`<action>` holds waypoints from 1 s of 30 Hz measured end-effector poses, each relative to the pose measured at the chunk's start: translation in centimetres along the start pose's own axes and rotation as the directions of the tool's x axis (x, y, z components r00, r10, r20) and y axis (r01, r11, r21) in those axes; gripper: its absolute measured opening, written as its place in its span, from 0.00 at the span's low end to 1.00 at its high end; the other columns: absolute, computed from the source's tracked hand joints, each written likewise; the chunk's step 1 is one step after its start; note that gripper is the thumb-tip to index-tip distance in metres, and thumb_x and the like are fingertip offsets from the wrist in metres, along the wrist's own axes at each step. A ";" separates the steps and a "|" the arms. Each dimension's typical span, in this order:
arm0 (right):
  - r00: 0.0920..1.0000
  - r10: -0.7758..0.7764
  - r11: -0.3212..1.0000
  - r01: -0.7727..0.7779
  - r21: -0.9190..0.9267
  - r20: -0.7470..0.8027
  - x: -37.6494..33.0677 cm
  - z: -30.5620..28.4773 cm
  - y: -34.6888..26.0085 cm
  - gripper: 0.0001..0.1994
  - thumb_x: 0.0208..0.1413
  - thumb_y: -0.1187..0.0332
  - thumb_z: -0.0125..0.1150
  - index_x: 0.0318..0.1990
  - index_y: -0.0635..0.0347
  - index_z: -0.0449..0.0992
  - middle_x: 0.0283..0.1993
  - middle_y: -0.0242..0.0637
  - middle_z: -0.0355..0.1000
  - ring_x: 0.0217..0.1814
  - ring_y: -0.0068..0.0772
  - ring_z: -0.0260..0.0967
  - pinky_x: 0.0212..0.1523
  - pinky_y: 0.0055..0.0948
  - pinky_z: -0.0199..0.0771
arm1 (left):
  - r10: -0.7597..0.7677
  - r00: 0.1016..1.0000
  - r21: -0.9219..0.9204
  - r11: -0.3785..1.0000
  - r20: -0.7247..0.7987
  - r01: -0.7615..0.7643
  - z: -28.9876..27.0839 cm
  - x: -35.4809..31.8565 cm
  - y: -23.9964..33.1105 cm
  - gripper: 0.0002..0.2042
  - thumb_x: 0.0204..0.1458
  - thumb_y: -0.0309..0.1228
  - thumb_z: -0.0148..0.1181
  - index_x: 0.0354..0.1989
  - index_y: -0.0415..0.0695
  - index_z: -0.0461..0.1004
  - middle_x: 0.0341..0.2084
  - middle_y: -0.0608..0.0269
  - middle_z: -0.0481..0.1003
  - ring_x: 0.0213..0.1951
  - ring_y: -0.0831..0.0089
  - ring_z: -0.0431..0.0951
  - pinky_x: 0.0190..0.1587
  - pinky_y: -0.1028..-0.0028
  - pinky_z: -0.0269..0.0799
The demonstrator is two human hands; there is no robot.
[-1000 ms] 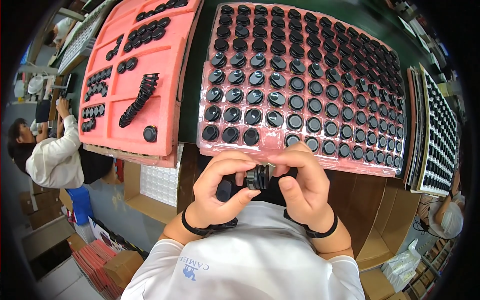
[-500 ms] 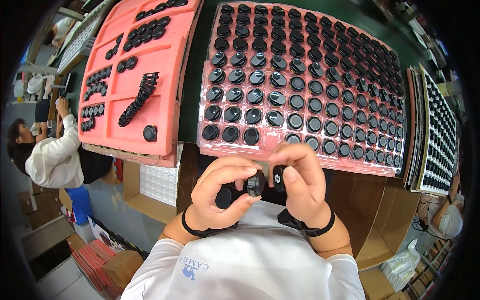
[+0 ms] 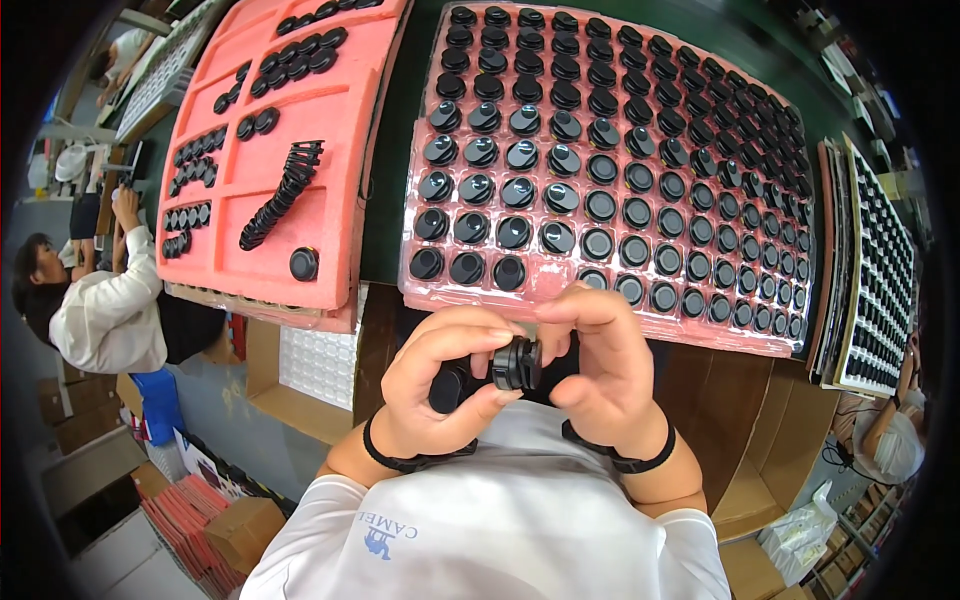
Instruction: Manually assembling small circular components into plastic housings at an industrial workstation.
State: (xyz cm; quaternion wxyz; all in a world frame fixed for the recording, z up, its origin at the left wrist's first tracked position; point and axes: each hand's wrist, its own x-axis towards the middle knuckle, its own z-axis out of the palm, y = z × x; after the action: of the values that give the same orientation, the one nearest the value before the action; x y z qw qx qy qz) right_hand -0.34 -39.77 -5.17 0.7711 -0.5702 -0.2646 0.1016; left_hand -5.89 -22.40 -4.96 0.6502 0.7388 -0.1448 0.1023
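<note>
My left hand point(image 3: 425, 380) is closed, its thumb and fingertips pinching a black round piece point(image 3: 507, 367) by the edge in front of my chest. A flatter black piece point(image 3: 531, 362) sits against that one's right side; whether they are joined I cannot tell. Another dark rounded object point(image 3: 448, 388) shows within the curl of the same hand. Just to the right, my right hand point(image 3: 612, 375) has thumb and index finger apart, with nothing visible between them. Beyond both hands lies a clear plastic tray point(image 3: 545, 275) with rows of black round pieces, one pocket at its front row bare.
A pink foam tray point(image 3: 335, 270) at the left carries loose black pieces, a curved stack point(image 3: 282, 195) and a single round piece point(image 3: 304, 264). Stacked trays point(image 3: 872, 280) stand at the right. Cardboard boxes point(image 3: 770, 455) are below the table edge. Another person point(image 3: 105, 305) works at far left.
The flat black piece moved left from my right fingers onto the round piece in my left hand. My right thumb and index finger have spread apart.
</note>
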 end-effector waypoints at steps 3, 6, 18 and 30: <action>0.997 -0.065 0.986 0.070 -0.154 0.039 0.0 -0.2 0.0 0.19 0.49 0.67 0.65 0.47 0.62 0.68 0.31 0.32 0.66 0.31 0.25 0.59 0.34 0.23 0.60 | -0.007 1.000 -0.015 1.000 -0.013 0.007 0.0 0.0 -0.1 0.21 0.47 0.34 0.66 0.46 0.36 0.67 0.39 0.48 0.71 0.43 0.64 0.73 0.45 0.71 0.68; 0.998 -0.063 0.973 0.066 -0.221 0.022 -0.1 -0.3 0.0 0.20 0.47 0.67 0.67 0.46 0.63 0.69 0.32 0.34 0.67 0.32 0.28 0.61 0.35 0.25 0.61 | -0.009 0.999 -0.034 0.999 -0.031 0.008 0.1 0.0 -0.4 0.21 0.47 0.33 0.66 0.46 0.35 0.67 0.40 0.50 0.71 0.38 0.69 0.71 0.42 0.74 0.68; 0.978 -0.145 0.853 0.202 -0.482 0.153 0.5 -1.1 -0.3 0.16 0.43 0.73 0.65 0.42 0.61 0.73 0.35 0.37 0.69 0.35 0.37 0.65 0.39 0.32 0.63 | -0.170 0.985 -0.217 0.963 -0.022 0.161 0.2 -0.6 -1.6 0.26 0.49 0.40 0.64 0.50 0.33 0.66 0.41 0.58 0.72 0.29 0.79 0.68 0.36 0.78 0.67; 0.988 -0.154 0.428 0.082 -0.900 0.016 0.9 -2.5 2.0 0.15 0.41 0.74 0.65 0.40 0.58 0.73 0.34 0.35 0.67 0.34 0.38 0.63 0.36 0.34 0.61 | -0.347 0.932 -0.461 0.814 0.102 0.354 -0.2 -1.3 -2.6 0.38 0.50 0.67 0.34 0.46 0.37 0.60 0.26 0.58 0.70 0.25 0.77 0.67 0.32 0.77 0.65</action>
State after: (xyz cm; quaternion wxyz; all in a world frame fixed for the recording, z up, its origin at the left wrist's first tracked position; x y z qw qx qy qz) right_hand 2.00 -40.78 -7.27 0.3648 -0.8752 -0.2907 -0.1278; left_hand -6.22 -21.76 -7.77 0.8169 0.5726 -0.0311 -0.0622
